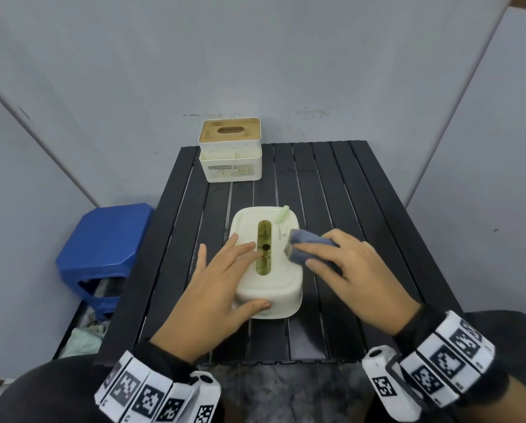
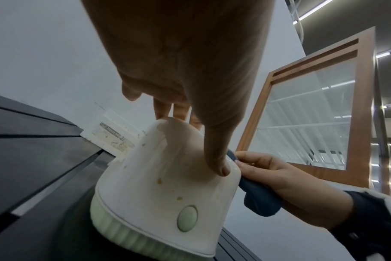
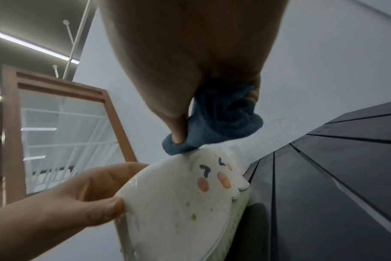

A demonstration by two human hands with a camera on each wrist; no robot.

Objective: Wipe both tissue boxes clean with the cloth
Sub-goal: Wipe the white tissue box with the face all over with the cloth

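Head view: rounded cream plastic tissue box (image 1: 268, 264) sits mid black slatted bench (image 1: 362, 209), slot on top stained brown-green. Left hand (image 1: 222, 288) lies spread on the box's left half, fingers straight on the top, thumb on the near wall. Right hand (image 1: 353, 270) grips a bunched blue cloth (image 1: 304, 244), pressed on the top right of the slot. Second tissue box, square white with wooden lid (image 1: 229, 151), stands at the bench's far left edge, well apart. Blue plastic stool (image 1: 103, 248) left of the bench.

Left wrist view: left hand (image 2: 185, 70) over the box (image 2: 159, 185), thumb tip on its upper edge, fingers on the far side. Brown spots on the wall, pale green oval button low down. Right hand (image 2: 286, 181) curled round the cloth (image 2: 259, 199) just beside the box. Square box (image 2: 114, 137) behind.

Right wrist view: right hand (image 3: 190, 61) pinches the cloth (image 3: 221, 121), thumb pushed into it; cloth touches the box's (image 3: 179, 203) top edge. Face print and brown specks on the wall. Left hand (image 3: 63, 203) holds the opposite side, thumb on the wall.
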